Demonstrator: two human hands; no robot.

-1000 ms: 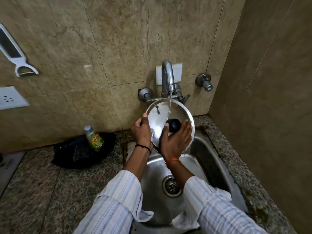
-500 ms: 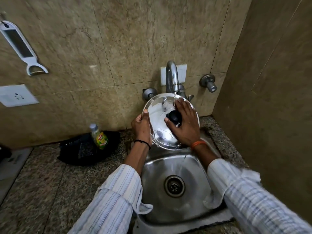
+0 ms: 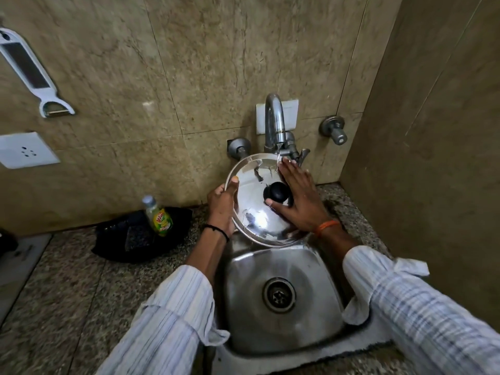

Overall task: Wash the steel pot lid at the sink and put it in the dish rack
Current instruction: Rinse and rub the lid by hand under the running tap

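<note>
steel pot lid (image 3: 254, 212) | shiny, black knob | tilted | above sink (image 3: 284, 328) back edge

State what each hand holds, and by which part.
The left hand grips the steel pot lid by its left rim. The right hand lies flat on the lid's top beside the black knob, gripping nothing.

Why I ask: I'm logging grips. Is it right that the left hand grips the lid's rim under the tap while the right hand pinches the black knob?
Not quite. In the head view the right hand lies flat and open on the steel lid, beside the black knob, not pinching it. The left hand does grip the rim under the tap.
</note>
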